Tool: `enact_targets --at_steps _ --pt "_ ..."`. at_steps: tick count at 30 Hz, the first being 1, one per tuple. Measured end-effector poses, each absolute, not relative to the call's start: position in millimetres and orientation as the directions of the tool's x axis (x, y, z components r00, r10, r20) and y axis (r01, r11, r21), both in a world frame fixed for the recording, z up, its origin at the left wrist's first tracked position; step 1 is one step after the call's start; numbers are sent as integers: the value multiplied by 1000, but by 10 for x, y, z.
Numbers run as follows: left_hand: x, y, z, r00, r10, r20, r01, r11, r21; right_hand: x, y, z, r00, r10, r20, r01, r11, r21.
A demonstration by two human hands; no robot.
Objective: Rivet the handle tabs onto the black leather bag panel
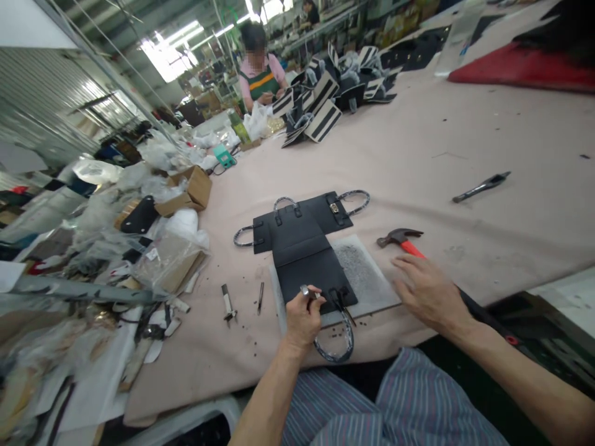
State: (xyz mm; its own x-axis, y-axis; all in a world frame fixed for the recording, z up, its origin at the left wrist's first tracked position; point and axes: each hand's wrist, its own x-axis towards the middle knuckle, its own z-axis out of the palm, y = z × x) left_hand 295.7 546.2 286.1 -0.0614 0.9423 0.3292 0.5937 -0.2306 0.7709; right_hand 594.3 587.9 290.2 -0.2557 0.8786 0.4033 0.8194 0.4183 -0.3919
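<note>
My left hand [303, 317] is closed around a short metal punch [305, 290], its shiny end showing above the fingers. It rests over the near part of a black bag panel [312, 272], close to a loop handle [335, 358] wrapped in clear film. The panel lies partly on a grey-white slab [367, 272]. My right hand [430, 296] has its fingers stretched out, over the handle of a claw hammer [400, 237] with a red neck. Beyond are more black bag panels [320, 212], with wrapped handles and a metal clasp.
Left on the table lie a metal tool [227, 303] and a thin rod [260, 298]. Another tool [482, 187] is at right. Black-and-white striped pieces [320, 108] are piled at the back. A person [261, 77] works there. Boxes [188, 191] and plastic bags crowd the left side.
</note>
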Motion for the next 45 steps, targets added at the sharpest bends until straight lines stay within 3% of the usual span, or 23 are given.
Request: enact_targets --at_steps 2,4,6,7,9,10,12,15,17,19,21,22,24,26,28,32,34,36,38,42,45 --pt "2963 5450 2853 -73 951 299 584 -202 786 6280 5842 2874 -174 916 363 914 287 -288" --pt "2968 5446 2845 -78 958 276 576 -183 797 6538 5829 2827 -133 933 335 937 229 -264" --pt "2972 5448 2845 -81 959 271 567 -179 804 6664 5855 2805 -71 957 281 898 184 -400" --pt "2973 5450 2848 -83 960 269 563 -178 807 6672 5881 2816 -37 981 192 831 137 -540" --pt "2975 5456 2859 -85 960 266 555 -176 813 6595 5944 2893 -51 995 -83 593 -37 -804" --pt "2976 5459 2866 -85 960 266 551 -177 816 6519 5971 2959 -101 974 -205 473 -134 -871" --pt "2977 5466 2875 -78 961 266 550 -181 815 6324 5989 3141 -192 925 -329 340 -252 -906" --pt "2975 5472 2878 -68 962 263 567 -180 804 6004 5896 3521 -126 928 -351 316 -298 -901" --pt "2973 5475 2876 -67 963 260 575 -175 799 5818 5777 3810 -44 964 -262 351 -230 -908" --pt "2970 5476 2874 -67 963 262 580 -176 795 5671 5663 4058 -74 997 21 496 55 -867" --pt "2968 5476 2869 -61 961 270 586 -185 789 5561 5586 4213 -242 928 282 624 371 -687" --pt "2968 5476 2865 -58 960 276 591 -190 784 5520 5565 4258 -341 877 339 658 480 -581" --pt "2970 5475 2855 -56 958 280 600 -192 777 5466 5553 4329 -504 803 318 678 596 -430" --pt "2973 5473 2849 -61 959 275 603 -185 776 5444 5556 4443 -571 774 274 679 633 -371" --pt "2975 5471 2851 -59 961 270 595 -183 782 5433 5545 4608 -536 773 340 671 634 -385" --pt "2970 5473 2857 -53 959 280 587 -197 785 5395 5488 4745 -247 772 585 657 577 -484" --pt "2966 5474 2850 -50 959 279 598 -195 778 5381 5480 4637 -319 775 546 657 596 -461" --pt "2964 5476 2837 -45 961 273 610 -190 769 5385 5503 4529 -499 776 386 663 629 -406" --pt "2964 5477 2825 -46 961 271 613 -187 767 5395 5532 4526 -558 781 280 682 624 -382" --pt "2965 5483 2808 -54 957 284 599 -196 777 5385 5514 4680 -337 806 487 664 570 -484" --pt "2961 5488 2797 -45 961 274 608 -191 771 5413 5474 4568 -397 774 494 653 616 -440"
